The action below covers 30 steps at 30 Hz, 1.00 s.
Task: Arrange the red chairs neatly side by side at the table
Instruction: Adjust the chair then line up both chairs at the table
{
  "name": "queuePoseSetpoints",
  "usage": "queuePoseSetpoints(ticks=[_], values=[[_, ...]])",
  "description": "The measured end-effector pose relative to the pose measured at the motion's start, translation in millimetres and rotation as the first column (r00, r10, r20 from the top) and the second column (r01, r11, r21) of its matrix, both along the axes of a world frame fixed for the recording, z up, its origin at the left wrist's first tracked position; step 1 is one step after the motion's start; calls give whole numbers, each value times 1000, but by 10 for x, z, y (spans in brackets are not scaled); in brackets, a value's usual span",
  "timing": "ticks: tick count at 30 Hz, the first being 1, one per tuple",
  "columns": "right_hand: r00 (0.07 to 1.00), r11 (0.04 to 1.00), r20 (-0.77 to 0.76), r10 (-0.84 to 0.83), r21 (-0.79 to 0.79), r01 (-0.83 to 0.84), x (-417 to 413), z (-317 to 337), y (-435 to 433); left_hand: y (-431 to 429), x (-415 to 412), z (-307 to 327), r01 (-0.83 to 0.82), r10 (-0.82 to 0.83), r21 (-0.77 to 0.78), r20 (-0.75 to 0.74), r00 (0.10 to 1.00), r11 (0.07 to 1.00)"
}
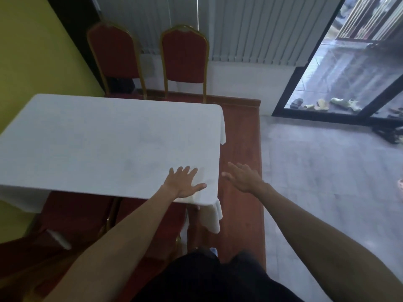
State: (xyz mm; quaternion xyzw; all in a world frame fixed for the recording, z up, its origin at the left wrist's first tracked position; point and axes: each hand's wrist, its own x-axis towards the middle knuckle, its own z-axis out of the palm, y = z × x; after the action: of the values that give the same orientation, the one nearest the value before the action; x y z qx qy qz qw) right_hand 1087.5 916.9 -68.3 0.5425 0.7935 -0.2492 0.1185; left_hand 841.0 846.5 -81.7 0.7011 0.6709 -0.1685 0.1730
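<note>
My left hand (185,184) lies flat on the table (98,144), and my right hand (242,177) is spread empty over the carpet (239,131). Two red chairs (184,55) stand side by side beyond the table; two more seats (76,214) are tucked under its near side.

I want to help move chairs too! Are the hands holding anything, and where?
Nothing is held. The left hand lies flat on the white tablecloth; the right hand hangs open beside it.

Room reads dim to me. Daylight enters through the black-framed glass door (340,68) at upper right and sheens the grey tiled floor (327,171). The white-clothed rectangular table (98,144) is brightest. Wide-angle lens bows the edges; the near red padded chair seats (76,214) sit dark and soft.
</note>
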Motion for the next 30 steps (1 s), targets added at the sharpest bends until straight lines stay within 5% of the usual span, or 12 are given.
queuePoseSetpoints(ticks=[11,30], values=[[991,987,0,134,84,-134,159,138,2007,1677,152,168,-126,131,75,-76,988,989],[874,858,69,480,169,-485,162,578,5486,4330,645,456,-486,485,167,49,873,858]])
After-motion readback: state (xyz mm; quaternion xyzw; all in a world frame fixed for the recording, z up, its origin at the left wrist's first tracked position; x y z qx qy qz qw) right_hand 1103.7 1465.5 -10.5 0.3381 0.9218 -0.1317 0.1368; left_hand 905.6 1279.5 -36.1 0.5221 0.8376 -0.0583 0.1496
